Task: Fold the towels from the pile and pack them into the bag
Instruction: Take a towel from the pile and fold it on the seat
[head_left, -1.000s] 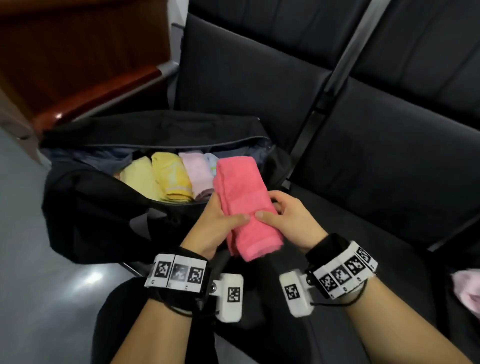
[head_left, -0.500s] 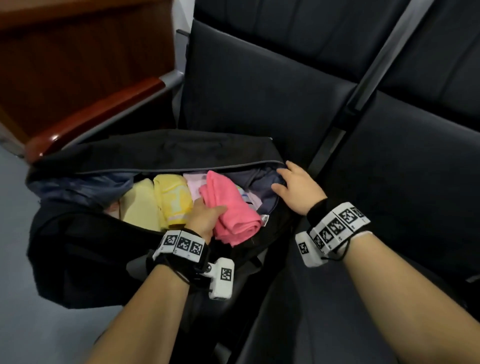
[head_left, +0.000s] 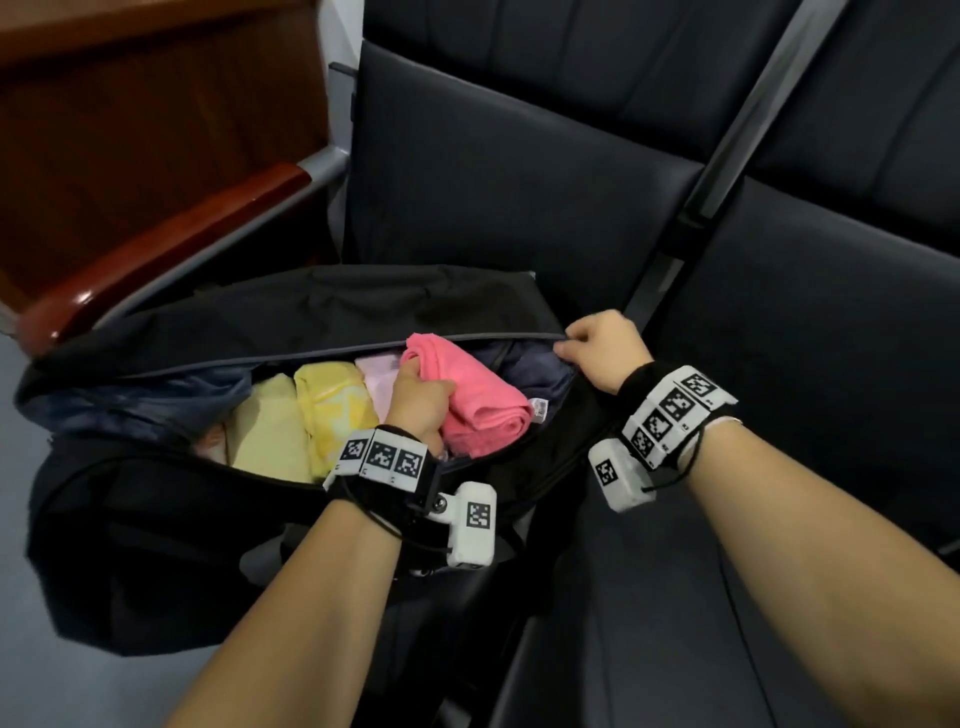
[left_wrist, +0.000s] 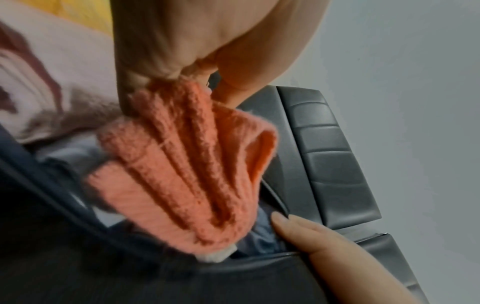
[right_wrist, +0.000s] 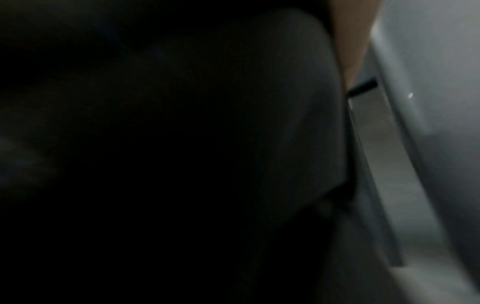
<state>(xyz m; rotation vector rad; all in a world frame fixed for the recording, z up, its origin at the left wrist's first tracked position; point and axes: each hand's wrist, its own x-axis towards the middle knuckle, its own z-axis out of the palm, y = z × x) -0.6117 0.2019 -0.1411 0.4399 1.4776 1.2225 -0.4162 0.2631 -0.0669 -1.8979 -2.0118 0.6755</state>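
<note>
A black bag lies open on a dark seat. Inside it stand folded towels side by side: pale yellow, bright yellow and light pink. My left hand grips a folded coral-pink towel and holds it in the bag's right end, next to the light pink one. In the left wrist view the pink towel hangs from my fingers over the bag's blue lining. My right hand pinches the bag's far rim at its right corner. The right wrist view is dark.
Dark padded seats run to the right and behind the bag. A wooden armrest with a metal frame stands at the left. Grey floor lies below the bag.
The pink towel went from both hands in front of the bag down into its right end. My right hand let go of it and took the bag's rim.
</note>
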